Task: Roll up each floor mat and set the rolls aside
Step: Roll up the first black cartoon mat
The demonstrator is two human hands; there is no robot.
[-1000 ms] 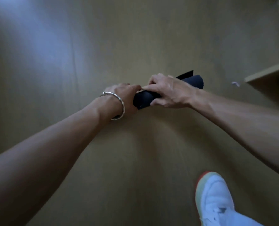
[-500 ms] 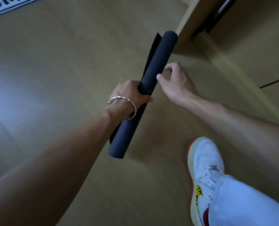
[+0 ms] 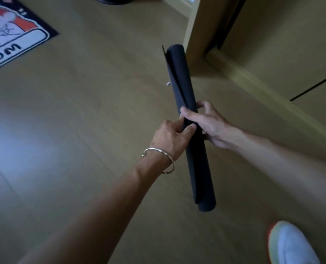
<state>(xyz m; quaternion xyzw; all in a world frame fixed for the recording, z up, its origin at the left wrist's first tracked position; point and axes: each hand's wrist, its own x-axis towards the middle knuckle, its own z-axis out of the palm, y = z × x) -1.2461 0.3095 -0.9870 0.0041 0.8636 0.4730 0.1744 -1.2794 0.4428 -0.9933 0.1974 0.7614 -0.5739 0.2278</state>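
Now gripping the rolled mat [image 3: 181, 79] with the right hand [image 3: 209, 128] again, just beyond the gripping left hand [image 3: 167, 138], and holding it clear of the floor [image 3: 82, 130] by the door frame [image 3: 196, 35], seemingly ready to set aside.

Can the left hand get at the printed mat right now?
Probably not: left hand and right hand both grip the dark rolled mat, and the printed mat lies far off.
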